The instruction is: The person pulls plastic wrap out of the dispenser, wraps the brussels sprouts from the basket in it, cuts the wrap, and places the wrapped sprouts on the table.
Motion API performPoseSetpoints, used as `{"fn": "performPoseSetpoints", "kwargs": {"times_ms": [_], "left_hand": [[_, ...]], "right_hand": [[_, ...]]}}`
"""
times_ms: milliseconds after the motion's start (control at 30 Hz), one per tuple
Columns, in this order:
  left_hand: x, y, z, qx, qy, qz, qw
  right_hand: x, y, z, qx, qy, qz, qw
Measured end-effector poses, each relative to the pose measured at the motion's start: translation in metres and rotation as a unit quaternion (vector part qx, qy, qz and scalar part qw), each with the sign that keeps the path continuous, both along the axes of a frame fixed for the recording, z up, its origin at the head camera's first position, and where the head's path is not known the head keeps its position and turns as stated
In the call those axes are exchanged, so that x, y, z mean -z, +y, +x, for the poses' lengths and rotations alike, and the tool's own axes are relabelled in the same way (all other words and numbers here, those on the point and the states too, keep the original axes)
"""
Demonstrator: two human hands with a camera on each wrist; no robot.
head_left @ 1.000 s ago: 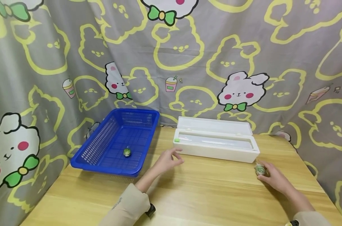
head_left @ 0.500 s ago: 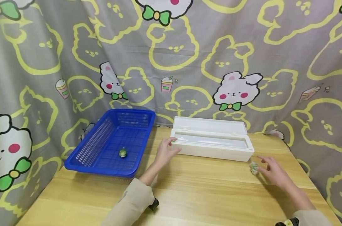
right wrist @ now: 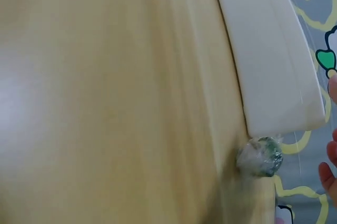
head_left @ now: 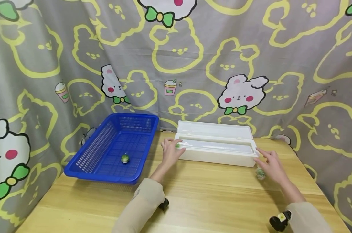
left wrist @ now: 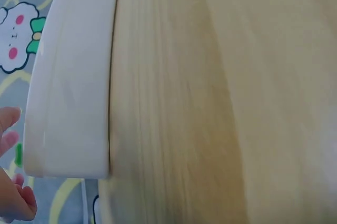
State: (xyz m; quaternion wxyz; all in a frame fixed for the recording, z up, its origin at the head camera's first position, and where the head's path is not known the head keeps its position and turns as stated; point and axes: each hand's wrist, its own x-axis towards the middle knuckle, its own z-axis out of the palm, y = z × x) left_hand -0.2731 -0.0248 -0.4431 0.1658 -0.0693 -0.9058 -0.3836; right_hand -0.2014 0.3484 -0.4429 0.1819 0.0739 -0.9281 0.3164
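A long white cling film dispenser [head_left: 216, 155] stands at the back of the table, its lid [head_left: 215, 130] raised. At its left end, by a small green slider [head_left: 177, 146], my left hand [head_left: 169, 154] has thumb and fingers apart. My right hand [head_left: 273, 166] reaches to the opposite end, fingertips near the corner; whether they touch it I cannot tell. Below that hand lies a green ball-shaped item in clear film [right wrist: 260, 156], beside the dispenser's end. In the wrist views only some fingers [left wrist: 21, 203] of each hand show.
On the left stands a blue plastic basket [head_left: 106, 178] with a small green wrapped item [head_left: 125, 158] inside. A grey patterned curtain [head_left: 190, 42] hangs behind the wooden table [head_left: 210, 200].
My right hand has let go of the wrapped ball and moved up to the dispenser's right end. My left hand has moved forward to its left end.
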Motion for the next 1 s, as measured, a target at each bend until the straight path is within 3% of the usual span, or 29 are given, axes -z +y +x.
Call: {"fn": "performPoseSetpoints", "kwargs": {"times_ms": [233,433,767,1000], "left_hand": [[0.008,-0.002,-0.008,0.009,-0.021,0.061,0.9979],[0.011,-0.001,-0.013,0.029,-0.032,0.089,0.9951],[0.0,0.003,-0.016,0.019,-0.027,0.042,0.9986],[-0.003,0.004,-0.018,0.024,-0.037,0.023,0.9988]], "right_hand": [[-0.005,-0.005,-0.022,-0.035,-0.079,-0.049,0.995],[-0.004,-0.007,-0.029,-0.034,-0.075,-0.063,0.9946],[-0.007,-0.014,-0.037,-0.005,-0.069,-0.041,0.9968],[-0.007,-0.018,-0.041,0.005,-0.05,-0.06,0.9969]]}}
